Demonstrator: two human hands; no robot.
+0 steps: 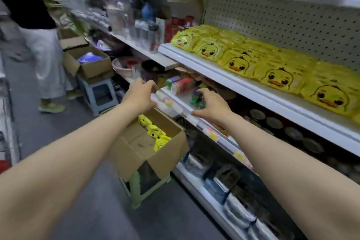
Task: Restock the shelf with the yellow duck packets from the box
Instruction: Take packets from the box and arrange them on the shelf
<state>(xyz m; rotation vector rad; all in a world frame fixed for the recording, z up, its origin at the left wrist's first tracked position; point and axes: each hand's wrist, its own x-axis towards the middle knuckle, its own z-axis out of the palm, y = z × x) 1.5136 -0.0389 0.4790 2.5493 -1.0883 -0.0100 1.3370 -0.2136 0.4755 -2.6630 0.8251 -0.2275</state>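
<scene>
Shelf (233, 81) front: five duck packets (236, 63); one box (136, 154)

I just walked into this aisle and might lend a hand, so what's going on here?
A person is restocking yellow duck packets. The left hand and right hand are both empty, reaching over the edge of a lower shelf above the open cardboard box. The box sits on a green stool and holds a few packets. The upper shelf already carries a full row. Another person stands farther along.
</scene>
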